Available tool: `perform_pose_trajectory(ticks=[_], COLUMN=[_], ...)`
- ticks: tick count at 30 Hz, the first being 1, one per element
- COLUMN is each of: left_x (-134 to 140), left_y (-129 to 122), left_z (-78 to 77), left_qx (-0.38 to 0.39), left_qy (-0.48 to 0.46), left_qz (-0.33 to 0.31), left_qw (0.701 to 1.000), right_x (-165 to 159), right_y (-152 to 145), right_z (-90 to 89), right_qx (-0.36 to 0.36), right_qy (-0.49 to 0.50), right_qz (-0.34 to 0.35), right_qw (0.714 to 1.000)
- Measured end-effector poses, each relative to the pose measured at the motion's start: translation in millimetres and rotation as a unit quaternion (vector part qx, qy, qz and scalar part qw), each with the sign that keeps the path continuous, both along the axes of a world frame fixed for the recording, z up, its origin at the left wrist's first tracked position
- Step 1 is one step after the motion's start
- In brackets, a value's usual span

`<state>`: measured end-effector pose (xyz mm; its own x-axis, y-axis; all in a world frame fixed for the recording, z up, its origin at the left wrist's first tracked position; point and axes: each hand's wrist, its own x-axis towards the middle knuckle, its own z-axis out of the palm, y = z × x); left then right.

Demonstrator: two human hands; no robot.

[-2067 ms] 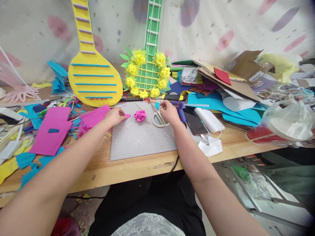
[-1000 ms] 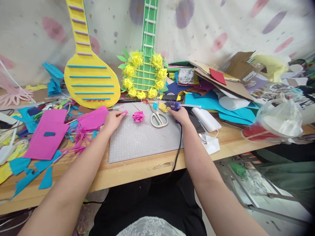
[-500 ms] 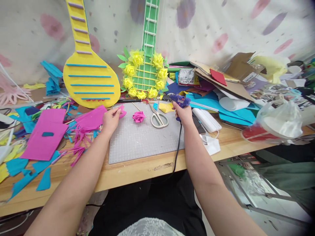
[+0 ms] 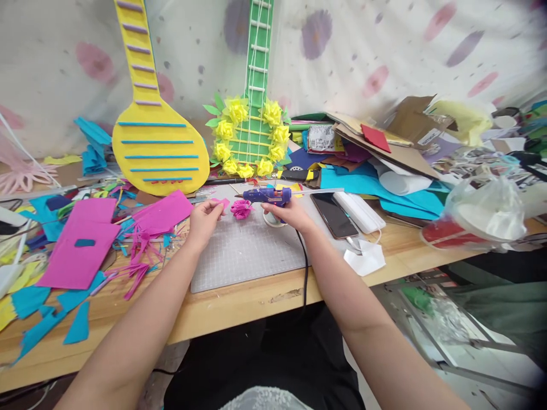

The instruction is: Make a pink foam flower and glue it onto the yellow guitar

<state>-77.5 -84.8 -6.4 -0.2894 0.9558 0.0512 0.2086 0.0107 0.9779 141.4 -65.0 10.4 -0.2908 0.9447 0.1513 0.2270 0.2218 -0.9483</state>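
In my right hand is a purple hot glue gun, its nozzle pointing left and a clear glue stick sticking out behind. My left hand pinches a small pink paper piece just left of the nozzle. A pink paper flower sits on the grey cutting mat, below the gun's front end. Partly hidden behind my right hand are the scissors.
Behind the mat stand a yellow cardboard guitar and a green one with yellow flowers. Pink sheets and scraps cover the left side. A phone, power bank and bagged red tub lie right.
My right hand has brought the glue gun left and slightly down, over the scissors and near the pink flower. My left hand has shifted a little right and down with the pink paper piece.
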Motion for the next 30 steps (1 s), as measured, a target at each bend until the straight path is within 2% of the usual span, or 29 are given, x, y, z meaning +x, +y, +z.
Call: perform_pose_trajectory(ticks=[11, 19, 30], left_x=[3, 4, 9], left_y=[2, 3, 2], left_z=[-6.2, -8.8, -6.6], left_qx=[0.021, 0.047, 0.048], left_qy=[-0.021, -0.07, -0.076], left_qz=[0.011, 0.018, 0.02], left_qw=[1.0, 0.996, 0.996], right_x=[-8, -7, -10], right_y=[5, 3, 3], right_z=[-12.3, -7.2, -7.1], right_qx=[0.068, 0.088, 0.115], right_qy=[-0.058, -0.062, -0.072], right_qz=[0.004, 0.009, 0.013], right_qw=[0.996, 0.994, 0.991])
